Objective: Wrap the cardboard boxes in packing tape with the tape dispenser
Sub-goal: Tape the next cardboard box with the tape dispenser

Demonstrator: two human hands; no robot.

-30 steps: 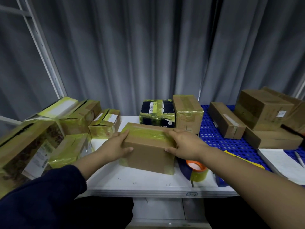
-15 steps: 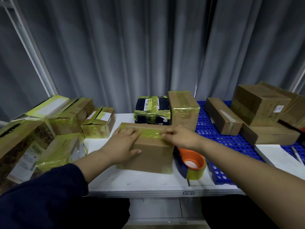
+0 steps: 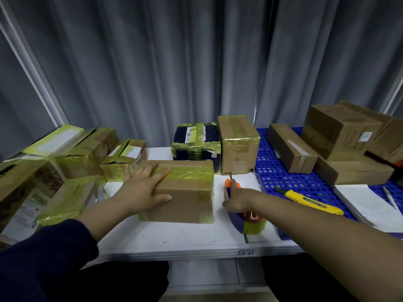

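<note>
A brown cardboard box [image 3: 187, 201] with a band of yellowish tape over its top lies in the middle of the white table [image 3: 174, 238]. My left hand [image 3: 144, 188] rests flat on the box's left top edge, fingers spread. Right of the box sits the blue and orange tape dispenser [image 3: 246, 216] with its yellowish tape roll. My right hand [image 3: 236, 198] lies on top of the dispenser with its fingers curled over the handle; the grip itself is partly hidden.
Several taped boxes [image 3: 72, 158] crowd the left side. A black taped box [image 3: 195, 141] and a tall taped box [image 3: 238, 144] stand behind. Untaped brown boxes [image 3: 340, 136] sit on a blue perforated pallet [image 3: 283, 177] at right, with a yellow utility knife [image 3: 309, 201] and white paper [image 3: 368, 205].
My right hand left the box's top and moved right and down onto the tape dispenser. My left hand stayed on the box, sliding slightly over its left edge.
</note>
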